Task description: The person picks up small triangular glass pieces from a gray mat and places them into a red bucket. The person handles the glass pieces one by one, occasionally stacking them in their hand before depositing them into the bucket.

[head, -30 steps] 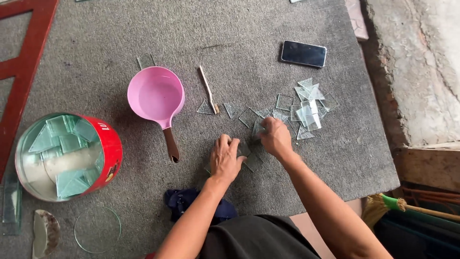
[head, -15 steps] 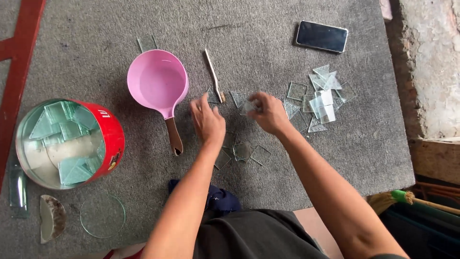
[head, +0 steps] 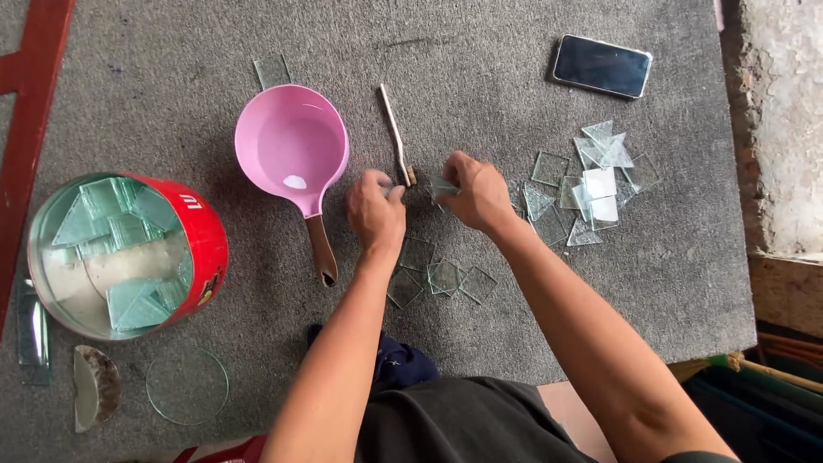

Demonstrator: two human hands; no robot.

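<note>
Glass piece (head: 443,185) pinched in right hand (head: 473,193) fingers; left hand (head: 375,211) fingers curled, contents unclear. Cut risk: sharp edges gripped bare.

A makeshift glass-cutting workshop, set up on a grey felt-covered worktable (head: 480,51). Around the pink saucepan (head: 291,141), cut glass pieces lie scattered to its right (head: 591,184); a red tin (head: 201,249) packed with glass offcuts stands to its left, with a round glass disc (head: 187,386) below that. Rough concrete walling (head: 784,111) stands far right.
</note>
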